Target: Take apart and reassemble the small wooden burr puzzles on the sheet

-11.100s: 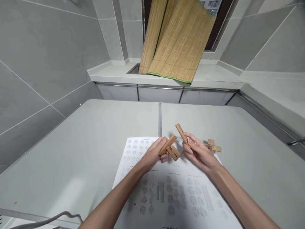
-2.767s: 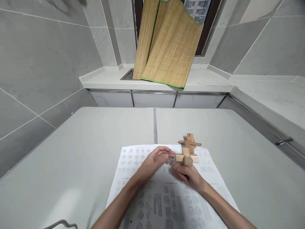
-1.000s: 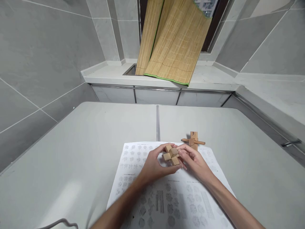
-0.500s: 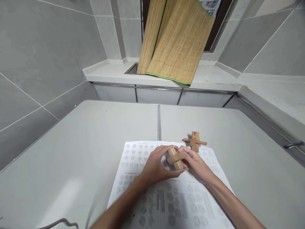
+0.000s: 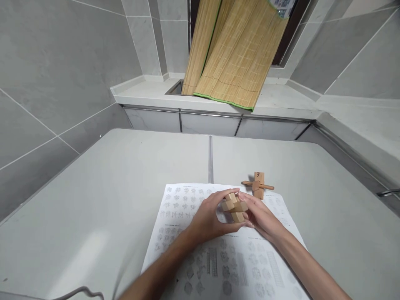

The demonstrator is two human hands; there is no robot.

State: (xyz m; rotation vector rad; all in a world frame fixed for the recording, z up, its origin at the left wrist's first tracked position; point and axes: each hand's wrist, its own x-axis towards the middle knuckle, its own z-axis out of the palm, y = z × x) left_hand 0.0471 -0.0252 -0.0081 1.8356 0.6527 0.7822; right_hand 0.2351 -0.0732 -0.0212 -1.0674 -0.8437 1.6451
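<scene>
Several light wooden blocks, crossed into one wooden puzzle [image 5: 237,215], are held over a printed sheet [image 5: 184,216]. My left hand [image 5: 211,214] curves around the puzzle from the left, thumb below and fingers above, gripping it at its ends. On the right side my right hand [image 5: 261,214] pinches the puzzle, its fingertips partly hidden behind the blocks. Just beyond that hand, by the sheet's top right edge, lies another wooden piece [image 5: 258,189], a flat block marked with a dark figure and crossed by a thin stick.
The pale table [image 5: 93,200] has a seam down its middle. A grey cable [image 5: 84,289] lies at the near left. Past the far edge are a white ledge [image 5: 150,95] and a hanging bamboo blind [image 5: 234,58]. Grey tiled walls stand at both sides.
The wooden puzzle has turned in my hands, so more crossed block ends face the camera. Both hands still hold it. The view has shifted slightly.
</scene>
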